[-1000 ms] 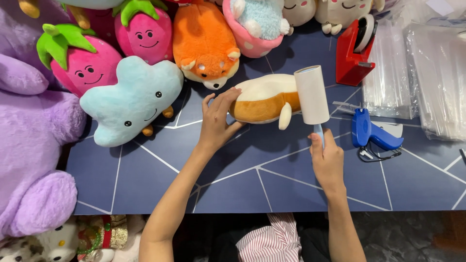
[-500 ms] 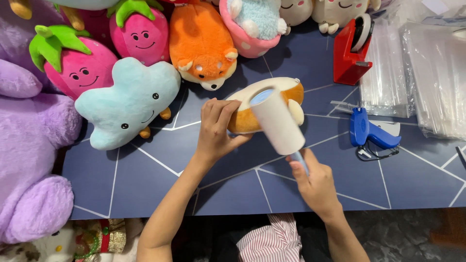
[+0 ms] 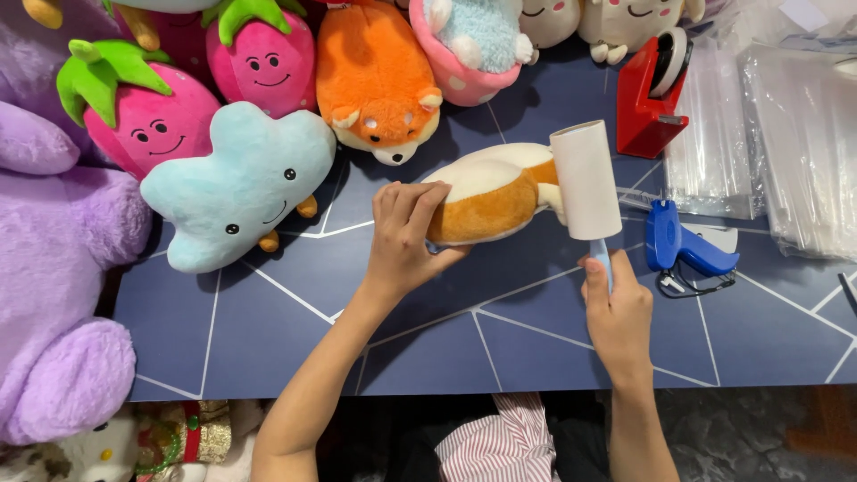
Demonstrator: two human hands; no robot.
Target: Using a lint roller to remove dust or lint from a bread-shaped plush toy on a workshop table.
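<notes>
A brown and cream plush toy (image 3: 489, 198) lies on its side on the dark blue table (image 3: 295, 312). My left hand (image 3: 402, 234) grips the toy's left end and holds it down. My right hand (image 3: 616, 308) is closed on the pale blue handle of a lint roller (image 3: 585, 178). The roller's white drum stands upright against the toy's right end.
Plush toys crowd the back and left: a light blue cloud (image 3: 237, 183), two pink strawberries (image 3: 165, 120), an orange dog (image 3: 375, 76), a big purple one (image 3: 54, 268). A red tape dispenser (image 3: 647, 94), a blue tagging gun (image 3: 683, 245) and stacked clear bags (image 3: 777, 134) sit right.
The lint roller has swung from lying tilted across the toy's middle back to upright at its right end. My right hand moved right. My left hand kept its grip.
</notes>
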